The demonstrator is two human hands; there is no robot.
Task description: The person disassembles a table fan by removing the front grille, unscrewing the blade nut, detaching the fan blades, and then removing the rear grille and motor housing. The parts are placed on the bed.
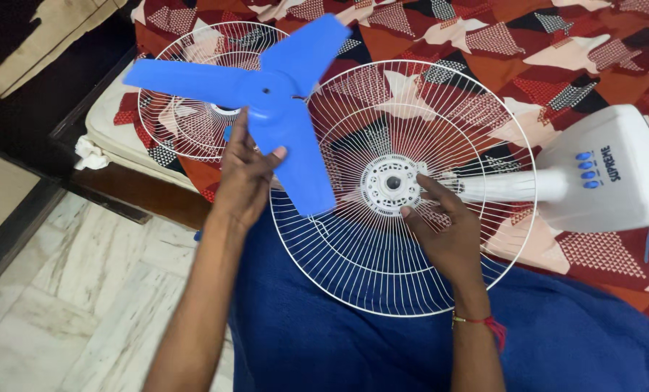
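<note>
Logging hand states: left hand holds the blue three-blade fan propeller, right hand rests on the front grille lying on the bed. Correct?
Not quite. The head view shows the right hand at the hub of the rear grille mounted on the fan, not the loose front grille on the bed. The left hand does hold the blue blade.

blue fan blade (281, 109), white wire guard (404, 189), perhaps geometric-patterned bedspread (556, 51)

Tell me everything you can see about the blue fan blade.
The blue fan blade is one glossy, plastic-looking piece: three broad paddles joined at a round hub with a small centre hole. The left hand holds it up by the hub, tilted, thumb on the face of the lower paddle. It hangs in front of two white wire guards, one paddle overlapping the nearer guard. It looks intact.
</note>
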